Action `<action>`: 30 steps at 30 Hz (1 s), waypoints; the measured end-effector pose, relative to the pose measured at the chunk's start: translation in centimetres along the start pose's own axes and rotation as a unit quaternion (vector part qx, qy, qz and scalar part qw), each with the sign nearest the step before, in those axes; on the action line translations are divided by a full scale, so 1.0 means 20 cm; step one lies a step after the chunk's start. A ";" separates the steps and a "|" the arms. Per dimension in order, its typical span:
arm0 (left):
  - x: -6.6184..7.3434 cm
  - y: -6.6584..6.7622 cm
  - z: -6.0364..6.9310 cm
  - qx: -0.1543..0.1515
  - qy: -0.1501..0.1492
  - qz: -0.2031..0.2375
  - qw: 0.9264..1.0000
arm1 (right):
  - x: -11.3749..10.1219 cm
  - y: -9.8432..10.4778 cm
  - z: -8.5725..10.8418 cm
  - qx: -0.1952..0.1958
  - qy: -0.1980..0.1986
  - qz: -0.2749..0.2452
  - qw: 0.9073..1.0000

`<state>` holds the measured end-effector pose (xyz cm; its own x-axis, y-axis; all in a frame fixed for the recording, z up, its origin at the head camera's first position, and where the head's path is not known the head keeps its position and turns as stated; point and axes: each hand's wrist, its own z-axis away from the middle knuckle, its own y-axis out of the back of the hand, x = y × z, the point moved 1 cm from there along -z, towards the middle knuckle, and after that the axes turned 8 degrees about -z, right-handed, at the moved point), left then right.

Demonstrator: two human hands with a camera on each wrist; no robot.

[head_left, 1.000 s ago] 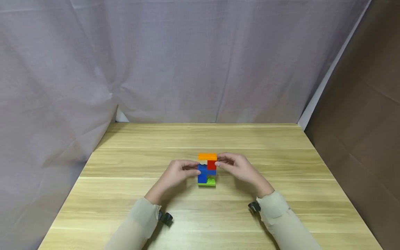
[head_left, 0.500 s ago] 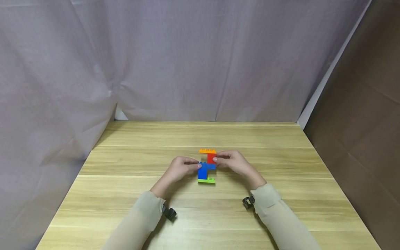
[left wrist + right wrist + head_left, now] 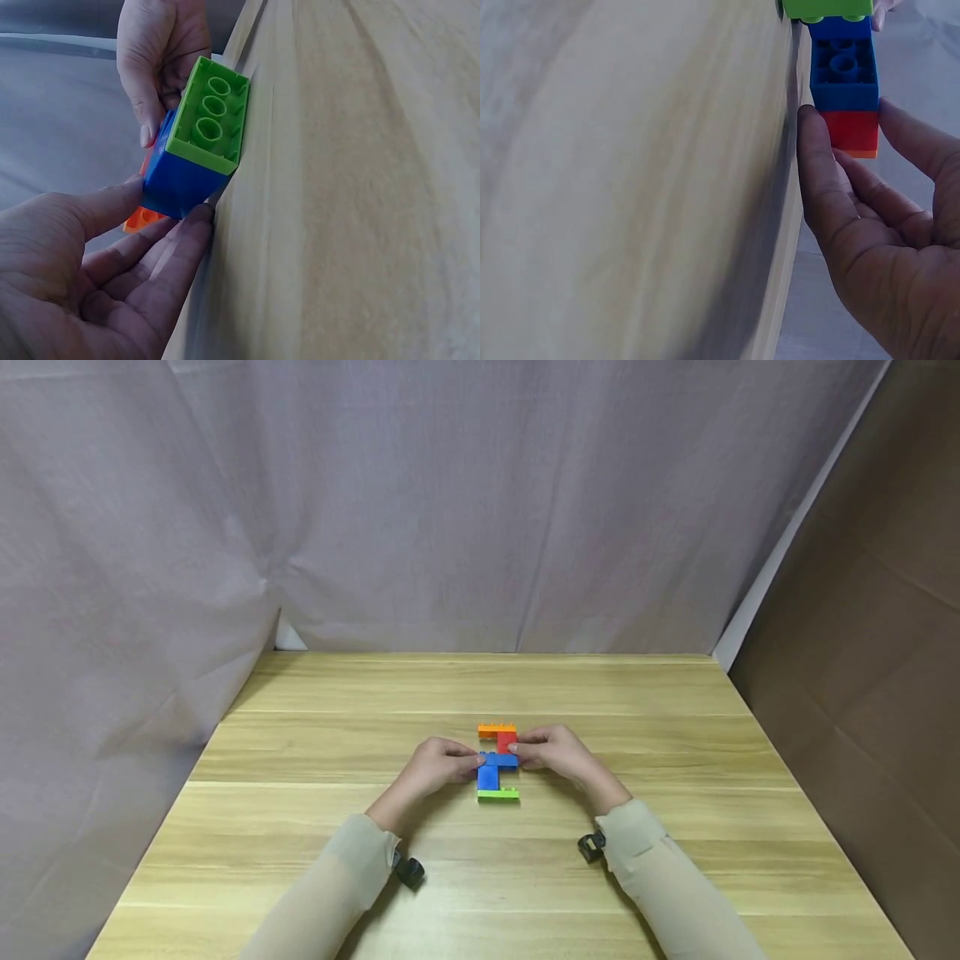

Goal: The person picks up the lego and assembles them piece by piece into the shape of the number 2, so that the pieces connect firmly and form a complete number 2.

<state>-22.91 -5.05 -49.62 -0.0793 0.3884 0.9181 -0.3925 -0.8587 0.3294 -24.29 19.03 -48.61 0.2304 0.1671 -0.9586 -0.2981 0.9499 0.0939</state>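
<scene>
Both hands hold one joined stack of toy building bricks over the table. Its top is an orange brick, followed by a red brick, a wider blue brick, a darker blue brick and a green brick at the bottom. My left hand pinches the blue part from the left between thumb and fingers. On the other side my right hand pinches the red brick. Hollow tubes show in the underside of the green brick in the left wrist view.
A wood-grain table lies under the hands. Grey cloth hangs behind it, and a brown cloth hangs along the right. A small black camera is on the left wrist, another black camera on the right.
The brick stack has tipped away from the head camera, so its side faces show more and its top faces less. Both hands keep their grip, and the right forearm has shifted slightly left.
</scene>
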 end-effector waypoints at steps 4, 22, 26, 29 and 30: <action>0.00 -0.01 -0.01 0.002 0.007 0.002 1.000 | 0.01 0.00 -0.01 0.002 -0.003 0.007 1.000; -0.01 -0.02 -0.03 0.005 0.015 0.012 1.000 | -0.01 -0.03 0.02 0.014 0.030 0.137 0.990; 0.00 -0.01 -0.03 0.000 0.013 0.007 1.000 | -0.01 -0.03 0.02 0.016 0.025 0.136 0.990; 0.00 -0.01 -0.03 -0.003 0.012 0.000 1.000 | -0.01 -0.03 0.01 0.017 0.022 0.138 0.990; 0.00 -0.01 -0.03 -0.004 0.013 -0.002 1.000 | -0.01 -0.03 0.01 0.016 0.021 0.138 0.990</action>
<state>-23.39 -4.66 -49.83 -0.1019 0.4009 0.9104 -0.3994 -0.8547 0.3317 -23.90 18.44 -48.36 0.1049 0.4111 -0.9055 -0.3138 0.8777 0.3622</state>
